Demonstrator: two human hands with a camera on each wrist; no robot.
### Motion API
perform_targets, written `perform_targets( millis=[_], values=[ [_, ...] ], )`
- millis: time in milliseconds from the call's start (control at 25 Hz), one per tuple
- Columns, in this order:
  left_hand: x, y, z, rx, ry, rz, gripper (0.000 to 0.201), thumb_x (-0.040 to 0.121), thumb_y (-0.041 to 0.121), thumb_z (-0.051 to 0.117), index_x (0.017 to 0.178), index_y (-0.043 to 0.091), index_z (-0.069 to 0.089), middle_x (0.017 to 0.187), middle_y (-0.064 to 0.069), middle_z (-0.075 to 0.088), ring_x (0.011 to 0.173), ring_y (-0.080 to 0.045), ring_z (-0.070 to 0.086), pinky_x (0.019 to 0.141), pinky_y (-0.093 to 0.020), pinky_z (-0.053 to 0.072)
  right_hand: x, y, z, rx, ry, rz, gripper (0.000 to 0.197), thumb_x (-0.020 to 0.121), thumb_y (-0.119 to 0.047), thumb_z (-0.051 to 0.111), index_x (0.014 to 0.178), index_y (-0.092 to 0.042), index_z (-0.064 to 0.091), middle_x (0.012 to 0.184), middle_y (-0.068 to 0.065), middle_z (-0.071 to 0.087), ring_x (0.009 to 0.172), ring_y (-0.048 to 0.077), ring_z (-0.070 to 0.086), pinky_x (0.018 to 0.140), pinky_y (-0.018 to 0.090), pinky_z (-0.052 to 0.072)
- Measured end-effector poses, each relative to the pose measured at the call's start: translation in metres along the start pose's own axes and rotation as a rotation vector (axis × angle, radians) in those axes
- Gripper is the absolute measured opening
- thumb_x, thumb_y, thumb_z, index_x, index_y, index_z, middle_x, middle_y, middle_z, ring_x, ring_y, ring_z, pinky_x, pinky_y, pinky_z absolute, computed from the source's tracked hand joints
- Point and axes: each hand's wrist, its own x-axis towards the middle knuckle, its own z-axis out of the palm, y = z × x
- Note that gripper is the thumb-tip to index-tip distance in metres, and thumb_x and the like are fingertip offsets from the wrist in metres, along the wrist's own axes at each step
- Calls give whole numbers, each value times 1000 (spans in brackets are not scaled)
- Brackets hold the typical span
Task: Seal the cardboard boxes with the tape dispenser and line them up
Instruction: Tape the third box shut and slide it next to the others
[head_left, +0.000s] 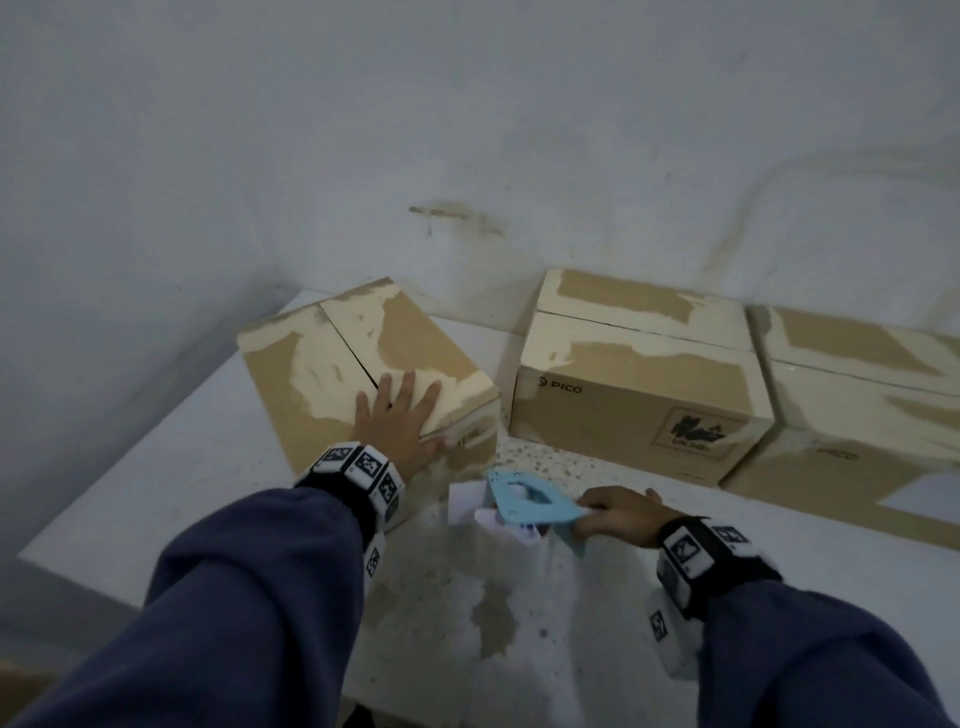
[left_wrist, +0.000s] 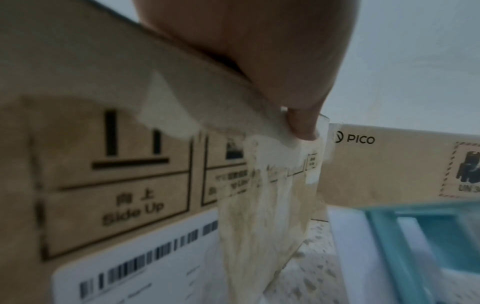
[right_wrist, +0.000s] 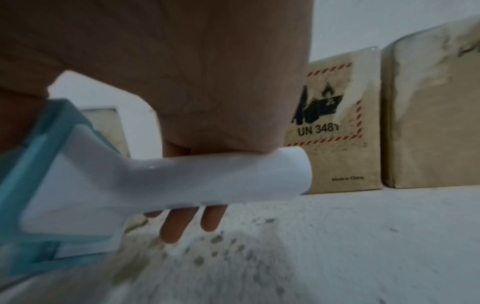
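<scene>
Right hand (head_left: 621, 517) fingers curled round tape dispenser (head_left: 535, 501) handle, left hand (head_left: 397, 423) fingers spread flat on cardboard box (head_left: 337, 374) top

Left-hand brown cardboard box (left_wrist: 78, 164), front face: upward arrows over "向上 / Side Up"; white barcode label (left_wrist: 135, 267) at 6 o'clock of that panel, its print unreadable.

Middle brown cardboard box (head_left: 634, 410), front face: "PICO" with logo at 10 o'clock; red-hatched hazard label (right_wrist: 327, 107) with flame pictogram and "UN 3481" at 4 o'clock; "Made in China" beneath.
</scene>
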Motion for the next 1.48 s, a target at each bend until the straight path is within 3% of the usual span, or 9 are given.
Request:
perform_targets(
  millis=[200, 360, 440, 560, 640, 800, 1000, 1160, 1480],
  values=[
    [17, 0, -19, -173, -34, -44, 69, 93, 50, 41, 150, 34, 6, 160, 1, -6, 147, -28, -6, 118, -50, 5, -30, -3, -34, 806, 43, -243, 52, 51, -38, 63, 89, -4, 59, 80, 7, 61, 72, 19, 56, 67, 26, 45],
    [14, 10, -21, -10, -89, -42, 73, 93, 50, 42, 150, 33, -1, 160, -1, -10, 147, -29, -7, 116, -48, 9, -36, -34, -52, 985, 23, -380, 74, 49, -61, 74, 94, -5, 60, 68, 8, 63, 58, 19, 58, 56, 28, 46],
    [11, 11, -26, -85, -122, -1, 65, 94, 43, 42, 150, 32, 8, 160, -3, -4, 147, -31, -2, 116, -48, 11, -35, -61, -56, 924, 99, -371, 61, 60, -61, 69, 96, -13, 59, 69, 8, 59, 56, 18, 55, 56, 29, 45],
    [7, -2, -54, -765, -66, -99, 46, 97, 31, 41, 139, 10, 43, 148, -14, 38, 128, -30, 41, 105, -38, 32, -30, -99, -56, 927, 219, -406, 37, 79, -47, 68, 100, -20, 53, 64, 7, 52, 53, 18, 49, 56, 33, 39],
    [8, -19, -75, -1323, 3, -259, 53, 97, 44, 37, 127, 4, 54, 132, -14, 56, 104, -26, 56, 88, -32, 38, -23, -118, -56, 993, 236, -427, 32, 83, -45, 64, 100, -21, 54, 57, 3, 50, 50, 19, 45, 53, 32, 36],
    [9, -52, -110, -1785, -274, -224, 90, 82, 77, 29, 119, -1, 53, 116, -23, 62, 98, -33, 65, 78, -38, 50, -9, -154, -55, 947, 321, -461, 34, 81, -49, 65, 103, -24, 57, 55, -1, 50, 50, 16, 44, 52, 32, 35],
    [28, -83, -124, -1862, -263, -192, 66, 91, 54, 41, 124, -2, 54, 84, -15, 74, 71, -25, 74, 72, -33, 50, 13, -194, -50, 887, 386, -488, 29, 79, -50, 66, 101, -33, 58, 53, -5, 51, 52, 14, 46, 54, 31, 37],
    [48, -110, -126, -1890, -338, -195, 55, 92, 50, 44, 99, -2, 61, 74, -15, 74, 63, -24, 73, 67, -30, 50, 31, -215, -42, 937, 450, -521, 29, 74, -39, 69, 94, -21, 59, 54, -5, 53, 53, 12, 48, 51, 27, 40],
    [94, -149, -127, -1631, -302, -206, 25, 100, 13, 36, 96, 6, 59, 85, -11, 68, 53, -20, 70, 58, -27, 57, 66, -252, -31, 811, 599, -475, 17, 82, -30, 70, 93, -22, 59, 58, -8, 60, 52, 8, 52, 50, 24, 43]
  ],
)
